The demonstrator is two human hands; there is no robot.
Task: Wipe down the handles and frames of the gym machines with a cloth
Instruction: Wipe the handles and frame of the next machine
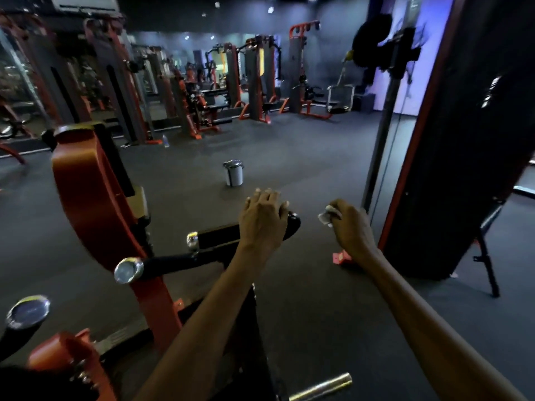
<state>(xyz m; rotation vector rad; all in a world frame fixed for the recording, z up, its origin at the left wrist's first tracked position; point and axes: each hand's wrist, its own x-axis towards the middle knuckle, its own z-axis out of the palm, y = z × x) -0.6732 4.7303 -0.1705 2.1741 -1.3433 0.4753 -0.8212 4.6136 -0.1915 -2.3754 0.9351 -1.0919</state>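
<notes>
While the left hand (265, 217) rests fingers-spread on the black pad (291, 224), the right hand (348, 224) grips a cloth (326, 217).

My left hand (265, 218) covers the end of the black padded bar (231, 237), so I cannot tell how my fingers lie on it. Right of that bar, my right hand (351, 227) hides most of the cloth (326, 217). Beyond the bar, the far machines (254, 82) are blurred.
</notes>
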